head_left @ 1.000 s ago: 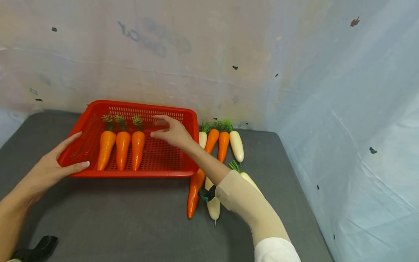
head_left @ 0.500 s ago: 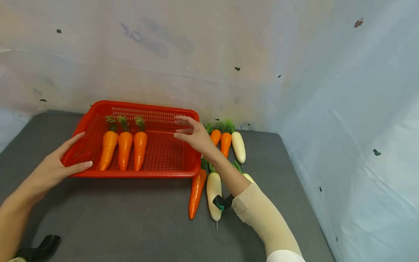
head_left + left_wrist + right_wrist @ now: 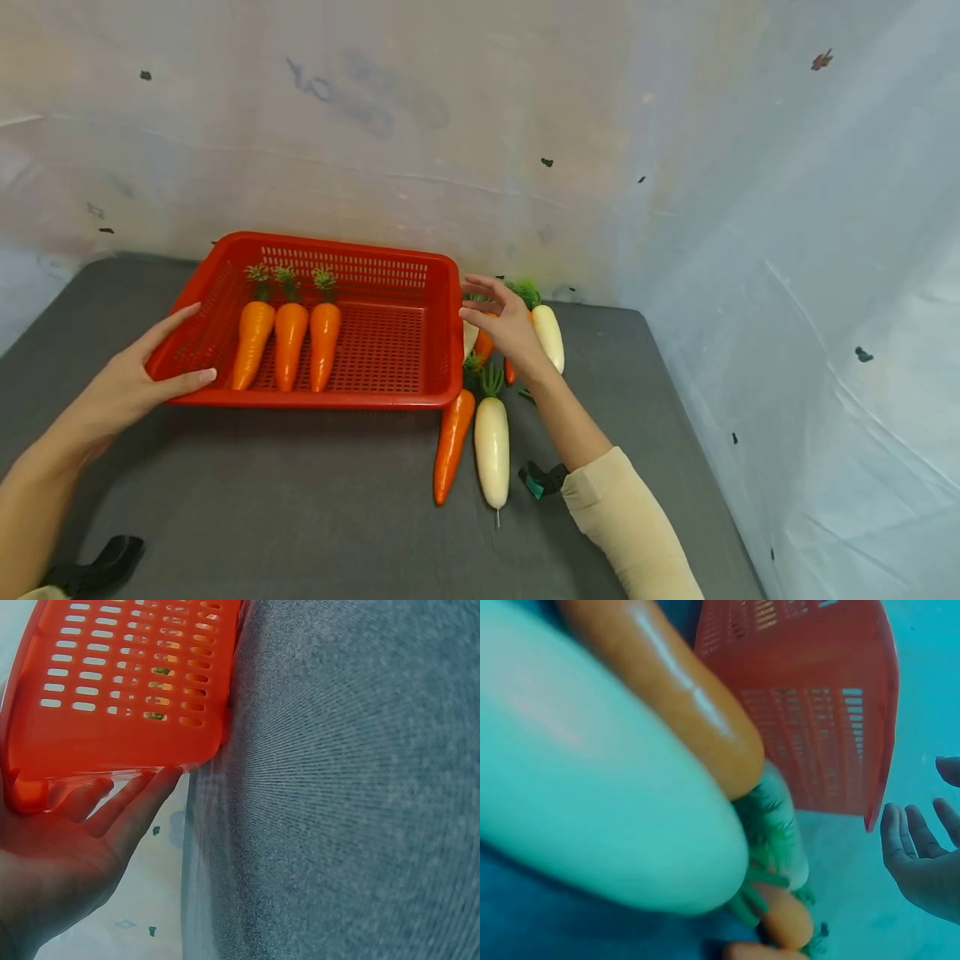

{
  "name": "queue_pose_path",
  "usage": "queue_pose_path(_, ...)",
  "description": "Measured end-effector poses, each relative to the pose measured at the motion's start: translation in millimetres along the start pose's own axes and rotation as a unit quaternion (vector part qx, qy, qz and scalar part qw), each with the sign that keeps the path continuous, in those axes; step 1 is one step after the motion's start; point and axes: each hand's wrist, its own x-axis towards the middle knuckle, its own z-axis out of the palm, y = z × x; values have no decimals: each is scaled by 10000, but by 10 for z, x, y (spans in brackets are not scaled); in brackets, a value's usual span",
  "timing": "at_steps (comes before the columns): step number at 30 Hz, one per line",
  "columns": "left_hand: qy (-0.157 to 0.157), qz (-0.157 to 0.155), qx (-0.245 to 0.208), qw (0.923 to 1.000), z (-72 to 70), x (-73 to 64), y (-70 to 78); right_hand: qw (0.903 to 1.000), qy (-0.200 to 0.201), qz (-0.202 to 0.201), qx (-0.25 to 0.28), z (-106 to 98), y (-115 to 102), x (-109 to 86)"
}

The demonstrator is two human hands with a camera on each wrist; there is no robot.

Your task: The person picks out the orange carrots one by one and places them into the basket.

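A red slotted plastic basket [image 3: 382, 346] stands on the grey table, with several slots in its walls. Three orange carrots [image 3: 290, 346] with green tops lie side by side in its left half. My left hand [image 3: 123, 387] grips the basket's left front corner, thumb over the rim and fingers along the outer wall, as the left wrist view also shows. Just off the right rim is my right hand [image 3: 510, 325], holding nothing, its fingers loosely bent above the heap of vegetables. Under it, carrots and white radishes are partly hidden.
Right of the basket lie a carrot [image 3: 453, 446], a white radish [image 3: 492, 450] and another white radish [image 3: 549, 333] farther back. A pale sheet wall [image 3: 420, 125] rises behind the grey table [image 3: 300, 500], and another [image 3: 825, 333] closes off the right side.
My right hand has moved right, from above the basket's inside to beyond its right rim. The left hand keeps its grip, and the three carrots in the basket lie as before.
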Motion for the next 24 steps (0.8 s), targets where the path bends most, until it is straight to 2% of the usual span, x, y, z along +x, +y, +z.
queue_pose_path(13, 21, -51, -6, 10000, -3, 13, 5, 9939, 1053, 314, -27, -352, 413, -113)
queue_pose_path(24, 55, 0, 0, 10000, 8, -9, -5, 9807, 1748, 870, -87, -515, 678, -154)
